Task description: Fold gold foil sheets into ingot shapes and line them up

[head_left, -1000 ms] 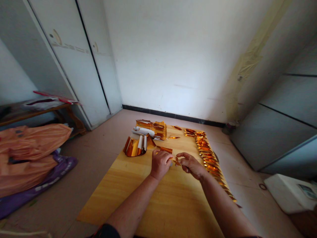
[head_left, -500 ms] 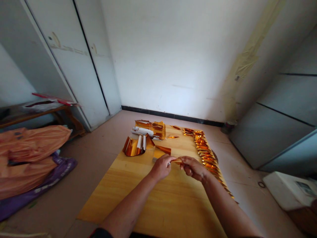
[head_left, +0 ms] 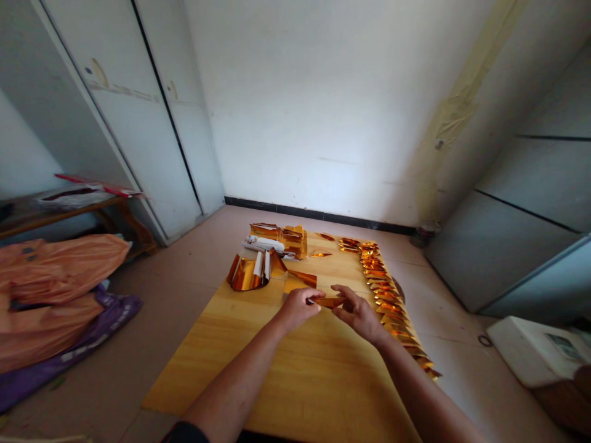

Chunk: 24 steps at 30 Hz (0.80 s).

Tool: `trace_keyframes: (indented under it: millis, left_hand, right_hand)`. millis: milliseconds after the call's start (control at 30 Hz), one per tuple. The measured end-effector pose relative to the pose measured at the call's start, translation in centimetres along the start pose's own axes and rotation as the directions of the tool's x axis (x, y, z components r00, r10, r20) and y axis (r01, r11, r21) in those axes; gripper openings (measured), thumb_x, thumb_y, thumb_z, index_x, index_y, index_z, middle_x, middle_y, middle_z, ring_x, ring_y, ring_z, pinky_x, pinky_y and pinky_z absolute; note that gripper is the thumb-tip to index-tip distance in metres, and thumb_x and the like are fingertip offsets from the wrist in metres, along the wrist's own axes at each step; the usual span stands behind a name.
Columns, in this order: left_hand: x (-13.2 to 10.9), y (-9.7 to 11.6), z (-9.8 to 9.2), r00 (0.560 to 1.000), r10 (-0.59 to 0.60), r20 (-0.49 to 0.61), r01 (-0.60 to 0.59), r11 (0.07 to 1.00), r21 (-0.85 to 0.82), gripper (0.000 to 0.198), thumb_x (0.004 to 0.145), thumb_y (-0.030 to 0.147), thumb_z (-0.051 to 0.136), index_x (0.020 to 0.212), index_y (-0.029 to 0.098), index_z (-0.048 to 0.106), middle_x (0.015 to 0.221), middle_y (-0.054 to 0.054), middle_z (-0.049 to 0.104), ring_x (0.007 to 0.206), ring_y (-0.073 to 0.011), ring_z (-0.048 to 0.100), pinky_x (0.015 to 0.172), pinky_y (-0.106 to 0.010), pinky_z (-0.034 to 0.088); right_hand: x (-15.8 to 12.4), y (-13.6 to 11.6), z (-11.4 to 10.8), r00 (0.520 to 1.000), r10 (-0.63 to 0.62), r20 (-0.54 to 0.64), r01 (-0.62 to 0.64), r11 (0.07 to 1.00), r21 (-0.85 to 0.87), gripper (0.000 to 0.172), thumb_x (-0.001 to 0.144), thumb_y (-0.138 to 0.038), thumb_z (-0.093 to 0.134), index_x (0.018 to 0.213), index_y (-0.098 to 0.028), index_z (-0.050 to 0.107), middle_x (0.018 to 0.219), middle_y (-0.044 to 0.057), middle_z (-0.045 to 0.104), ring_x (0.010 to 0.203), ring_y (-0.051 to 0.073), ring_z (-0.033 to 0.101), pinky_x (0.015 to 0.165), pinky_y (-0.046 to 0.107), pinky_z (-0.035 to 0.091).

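Observation:
Above the middle of the wooden table (head_left: pixel 258 363), a small folded piece of gold foil paper (head_left: pixel 329 302) is stretched between my two hands. My left hand (head_left: pixel 298 307) pinches its left end between thumb and fingers. At its right end, the thumb and fingers of my right hand (head_left: pixel 362 314) close on the piece, with the index finger raised. Just beyond my left hand lies a flat gold foil sheet (head_left: pixel 302 279). Curled gold foil sheets (head_left: pixel 247 274) rest further left. Along the right edge runs a row of pointed folded foil pieces (head_left: pixel 383 289).
At the table's back left sit a bundle of gold foil (head_left: pixel 295 240) and a white roll (head_left: pixel 264 243). A loose folded piece (head_left: pixel 321 254) lies nearby. Orange and purple bags (head_left: pixel 60 271) are on the floor at left; a white box (head_left: pixel 530 351) stands at right.
My right hand's fingers have opened out somewhat and its index finger has lifted. More of the folded foil now shows between the hands. The view has shifted slightly.

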State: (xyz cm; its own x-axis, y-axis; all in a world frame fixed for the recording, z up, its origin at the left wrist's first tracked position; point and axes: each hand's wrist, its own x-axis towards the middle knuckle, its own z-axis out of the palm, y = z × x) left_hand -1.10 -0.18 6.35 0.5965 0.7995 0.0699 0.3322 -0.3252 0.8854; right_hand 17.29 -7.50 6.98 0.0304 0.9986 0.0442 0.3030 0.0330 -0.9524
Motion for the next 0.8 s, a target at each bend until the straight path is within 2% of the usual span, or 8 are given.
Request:
trace_keyframes:
  millis: [100,200,333,433,600,733,800]
  left_hand:
    - [0.0,-0.2,0.2,1.0,0.013,0.002,-0.013,1.0,0.001,0.042,0.067,0.012,0.057,0.107,0.017,0.068,0.107,-0.004,0.07,0.094,-0.0181,0.065,0.086,-0.028,0.051]
    - [-0.1,-0.4,0.4,0.999,0.045,-0.019,-0.044,0.999,0.018,0.041,0.067,0.012,0.058,0.106,0.017,0.069,0.105,-0.005,0.071,0.094,-0.0181,0.065,0.086,-0.028,0.051]
    - [-0.3,-0.6,0.3,0.997,0.071,0.003,-0.071,0.997,0.033,0.038,0.067,0.014,0.059,0.103,0.017,0.07,0.098,-0.003,0.073,0.084,-0.0164,0.066,0.077,-0.024,0.051]
    - [-0.4,-0.5,0.0,0.997,0.068,0.029,-0.069,0.996,0.047,0.033,0.07,0.016,0.058,0.1,0.018,0.071,0.093,-0.002,0.073,0.08,-0.0157,0.066,0.073,-0.023,0.051]
    - [-0.4,-0.5,0.2,0.998,0.052,-0.03,-0.05,0.996,0.078,0.03,0.074,0.015,0.052,0.096,0.019,0.073,0.091,-0.002,0.074,0.079,-0.016,0.066,0.076,-0.025,0.051]
    - [-0.2,-0.9,0.7,0.983,0.129,-0.129,-0.117,0.988,0.102,0.022,0.073,0.015,0.057,0.087,0.018,0.074,0.086,-0.004,0.072,0.08,-0.0157,0.064,0.075,-0.024,0.049]
    - [-0.2,-1.2,0.9,0.983,0.12,-0.137,-0.11,0.991,0.081,0.016,0.073,0.018,0.059,0.08,0.016,0.073,0.081,-0.004,0.07,0.077,-0.0148,0.062,0.07,-0.023,0.047]
  right_hand:
    - [-0.1,0.3,0.6,0.996,0.084,-0.015,-0.079,0.978,0.191,0.039,0.068,-0.038,0.067,0.1,-0.021,0.055,0.067,-0.003,0.059,0.048,0.007,0.043,0.046,0.021,0.034]
    - [-0.1,0.7,1.2,0.986,0.163,-0.022,-0.143,0.915,0.377,0.041,0.065,-0.04,0.069,0.097,-0.02,0.053,0.053,-0.008,0.048,0.039,0.005,0.034,0.039,0.019,0.023]
    - [0.1,0.9,1.3,0.973,0.229,0.012,-0.202,0.832,0.517,0.041,0.058,-0.036,0.075,0.09,-0.019,0.055,0.051,-0.009,0.046,0.036,0.004,0.032,0.037,0.019,0.017]
    - [0.2,0.8,1.0,0.967,0.249,0.05,-0.237,0.815,0.529,0.041,0.056,-0.034,0.076,0.088,-0.019,0.057,0.052,-0.008,0.049,0.035,0.003,0.032,0.036,0.019,0.015]
    - [0.0,0.7,0.9,0.967,0.232,0.101,-0.252,0.836,0.488,0.041,0.056,-0.033,0.075,0.09,-0.019,0.057,0.054,-0.007,0.053,0.035,0.003,0.033,0.036,0.018,0.017]
    - [-0.2,0.9,1.5,0.979,0.205,0.015,-0.197,0.913,0.358,0.035,0.061,-0.036,0.072,0.088,-0.02,0.057,0.058,-0.005,0.056,0.038,0.005,0.036,0.037,0.019,0.023]
    - [-0.2,1.1,1.7,0.983,0.175,-0.058,-0.155,0.956,0.248,0.029,0.063,-0.038,0.071,0.083,-0.021,0.059,0.064,-0.003,0.058,0.042,0.006,0.039,0.039,0.02,0.029]
